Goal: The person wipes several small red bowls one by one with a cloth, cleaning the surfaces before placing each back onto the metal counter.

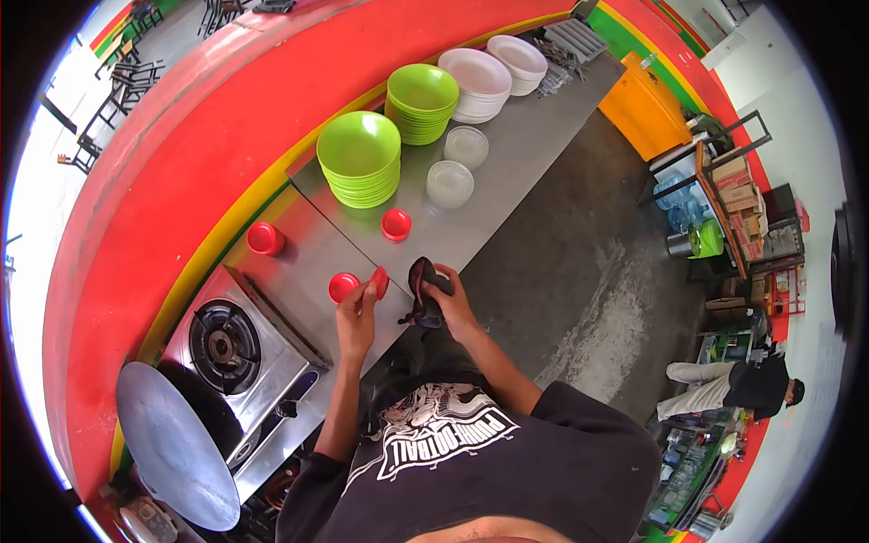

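Observation:
My left hand (358,317) is closed on the edge of a small red bowl (381,281), held tilted above the counter's near edge. Right beside it is another small red bowl (343,288), standing on the metal counter. A black cloth (425,294) with a dark reddish inner side is gripped in my right hand (453,299), level with the other hand and just to its right. Farther back on the counter stand a red bowl (396,224) and a short stack of red bowls (265,238).
Along the red wall stand stacked green bowls (359,167), more green bowls (422,95) and white plates (474,77). Clear bowls (450,185) sit nearer. At left are a gas stove (222,348) and a large wok (176,443). A person (747,387) bends near shelves at right.

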### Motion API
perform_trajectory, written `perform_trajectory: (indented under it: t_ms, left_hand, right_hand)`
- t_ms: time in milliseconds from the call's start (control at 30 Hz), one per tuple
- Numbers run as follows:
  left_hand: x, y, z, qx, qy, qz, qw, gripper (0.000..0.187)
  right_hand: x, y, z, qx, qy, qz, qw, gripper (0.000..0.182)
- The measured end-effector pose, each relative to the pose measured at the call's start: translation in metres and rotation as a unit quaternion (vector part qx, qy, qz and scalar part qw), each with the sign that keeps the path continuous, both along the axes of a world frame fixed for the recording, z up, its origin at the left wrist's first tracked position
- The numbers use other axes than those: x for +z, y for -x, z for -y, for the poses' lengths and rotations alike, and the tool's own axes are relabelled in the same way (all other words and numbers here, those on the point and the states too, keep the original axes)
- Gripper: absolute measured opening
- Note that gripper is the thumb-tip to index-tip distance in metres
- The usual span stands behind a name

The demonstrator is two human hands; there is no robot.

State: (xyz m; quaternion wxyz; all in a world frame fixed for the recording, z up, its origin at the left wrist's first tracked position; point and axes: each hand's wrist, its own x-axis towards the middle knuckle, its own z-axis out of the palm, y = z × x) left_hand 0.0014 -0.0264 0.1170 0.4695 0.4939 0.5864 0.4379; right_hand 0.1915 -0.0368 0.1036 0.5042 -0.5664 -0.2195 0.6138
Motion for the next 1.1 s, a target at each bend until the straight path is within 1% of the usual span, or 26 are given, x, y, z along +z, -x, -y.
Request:
perform_trajectory:
  t_ms: [33,67,100,133,200,233,333,433,500,600,733,833,933,1000,1100]
  left_hand:
    - [-0.003,-0.004,-0.005,-0.011,-0.016,-0.012,1.0,0.029]
    - [-0.005,-0.008,-0.01,-0.036,-0.039,-0.047,0.997,0.026]
    - [-0.004,-0.013,-0.017,-0.061,-0.063,-0.082,0.993,0.024]
    - [-0.004,-0.017,-0.023,-0.087,-0.086,-0.115,0.986,0.023]
    - [-0.033,-0.023,-0.037,-0.116,-0.164,-0.169,0.965,0.021]
    - [-0.04,-0.026,-0.043,-0.13,-0.202,-0.195,0.951,0.021]
    - [-0.05,-0.036,-0.059,-0.164,-0.226,-0.297,0.913,0.022]
    - [-0.063,-0.047,-0.076,-0.156,-0.212,-0.322,0.91,0.023]
    - [-0.074,-0.052,-0.089,-0.149,-0.223,-0.341,0.901,0.024]
    - [-0.088,-0.062,-0.109,-0.146,-0.221,-0.357,0.896,0.025]
    - [-0.096,-0.076,-0.129,-0.144,-0.209,-0.378,0.89,0.021]
    - [-0.101,-0.084,-0.136,-0.134,-0.182,-0.402,0.887,0.025]
    - [-0.109,-0.089,-0.135,-0.093,-0.162,-0.427,0.885,0.03]
    - [-0.116,-0.088,-0.135,-0.09,-0.145,-0.441,0.881,0.035]
    - [-0.124,-0.088,-0.133,-0.103,-0.118,-0.459,0.875,0.042]
  right_hand:
    - [-0.009,-0.007,-0.004,0.017,0.012,-0.075,0.997,0.031]
    - [-0.025,-0.015,-0.009,0.033,0.024,-0.151,0.988,0.031]
    - [-0.027,-0.018,-0.015,0.048,0.035,-0.225,0.973,0.031]
    - [-0.03,-0.02,-0.02,0.054,0.043,-0.213,0.975,0.031]
    - [-0.03,-0.023,-0.032,0.066,0.056,-0.189,0.978,0.033]
    - [-0.034,-0.027,-0.039,0.082,0.069,-0.171,0.979,0.033]
    - [-0.046,-0.037,-0.065,0.127,0.094,-0.118,0.98,0.032]
    - [-0.046,-0.042,-0.091,0.159,0.095,-0.061,0.981,0.032]
    - [-0.042,-0.045,-0.11,0.173,0.093,-0.008,0.981,0.031]
    - [-0.065,-0.053,-0.133,0.206,0.037,0.074,0.975,0.024]
    - [-0.089,-0.065,-0.156,0.222,0.03,0.079,0.971,0.023]
    - [-0.099,-0.071,-0.172,0.248,0.026,0.088,0.965,0.024]
    - [-0.103,-0.072,-0.183,0.277,-0.006,0.114,0.954,0.026]
    - [-0.103,-0.07,-0.188,0.285,-0.036,0.142,0.947,0.026]
    - [-0.102,-0.07,-0.191,0.295,-0.018,0.172,0.94,0.025]
